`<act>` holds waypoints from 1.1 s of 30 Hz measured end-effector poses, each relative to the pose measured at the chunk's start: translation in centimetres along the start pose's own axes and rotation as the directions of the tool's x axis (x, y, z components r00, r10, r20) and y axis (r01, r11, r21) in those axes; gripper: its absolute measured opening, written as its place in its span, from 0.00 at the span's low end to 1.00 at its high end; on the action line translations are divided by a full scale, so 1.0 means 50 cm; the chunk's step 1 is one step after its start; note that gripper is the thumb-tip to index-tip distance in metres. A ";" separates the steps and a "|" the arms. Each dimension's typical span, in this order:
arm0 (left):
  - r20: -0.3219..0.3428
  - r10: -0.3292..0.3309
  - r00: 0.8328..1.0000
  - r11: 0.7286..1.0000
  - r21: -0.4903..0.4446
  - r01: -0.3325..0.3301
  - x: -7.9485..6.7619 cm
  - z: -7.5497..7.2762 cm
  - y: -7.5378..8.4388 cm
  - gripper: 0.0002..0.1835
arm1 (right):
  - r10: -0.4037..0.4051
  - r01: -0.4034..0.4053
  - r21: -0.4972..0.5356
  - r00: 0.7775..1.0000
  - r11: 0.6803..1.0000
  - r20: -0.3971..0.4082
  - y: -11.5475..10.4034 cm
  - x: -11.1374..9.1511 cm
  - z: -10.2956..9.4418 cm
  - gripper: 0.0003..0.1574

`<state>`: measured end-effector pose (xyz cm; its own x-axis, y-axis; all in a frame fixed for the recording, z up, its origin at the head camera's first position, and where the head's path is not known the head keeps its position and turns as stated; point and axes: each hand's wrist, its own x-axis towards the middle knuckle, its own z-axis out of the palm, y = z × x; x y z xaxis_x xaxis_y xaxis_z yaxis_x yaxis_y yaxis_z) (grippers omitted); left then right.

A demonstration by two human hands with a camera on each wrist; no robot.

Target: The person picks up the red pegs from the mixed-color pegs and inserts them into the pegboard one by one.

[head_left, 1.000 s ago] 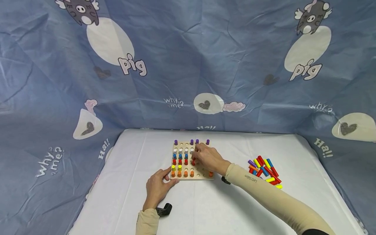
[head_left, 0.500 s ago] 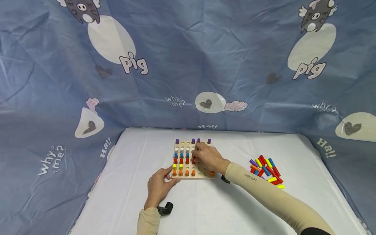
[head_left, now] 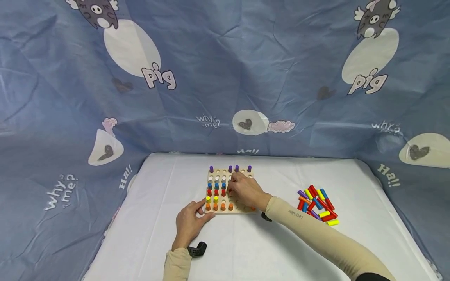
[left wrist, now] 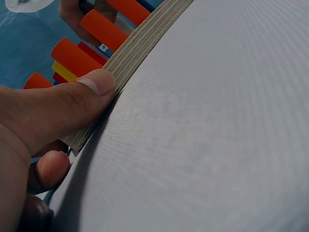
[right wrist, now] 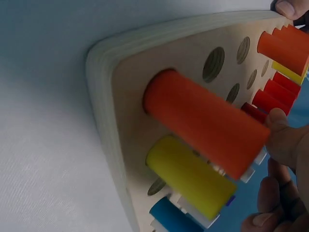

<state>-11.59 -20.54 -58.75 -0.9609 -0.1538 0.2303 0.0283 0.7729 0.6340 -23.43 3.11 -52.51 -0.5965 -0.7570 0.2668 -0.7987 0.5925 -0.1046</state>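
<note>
Grip of right hand [head_left: 245, 190] curled at red peg [right wrist: 253, 113] over pegboard [right wrist: 133, 128]

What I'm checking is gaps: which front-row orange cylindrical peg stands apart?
The peg at the wooden board's right front corner; empty holes separate it from four others.

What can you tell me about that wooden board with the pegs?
The board looks like pale layered plywood with a rounded corner. It lies flat on the white table. Pegs stand in color rows, orange nearest the person, purple farthest; some round holes are empty. The left hand holds its near left corner; the right hand is over it.
</note>
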 end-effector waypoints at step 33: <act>0.000 -0.006 1.000 1.000 -0.003 0.006 -0.001 0.001 0.001 0.36 | 0.022 -0.028 -0.065 0.996 0.998 -0.085 -0.006 -0.010 0.014 0.07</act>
<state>-11.55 -20.49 -58.77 -0.9611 -0.1581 0.2266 0.0236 0.7702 0.6374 -22.94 3.11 -53.29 -0.6050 -0.7175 0.3451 -0.7752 0.6298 -0.0494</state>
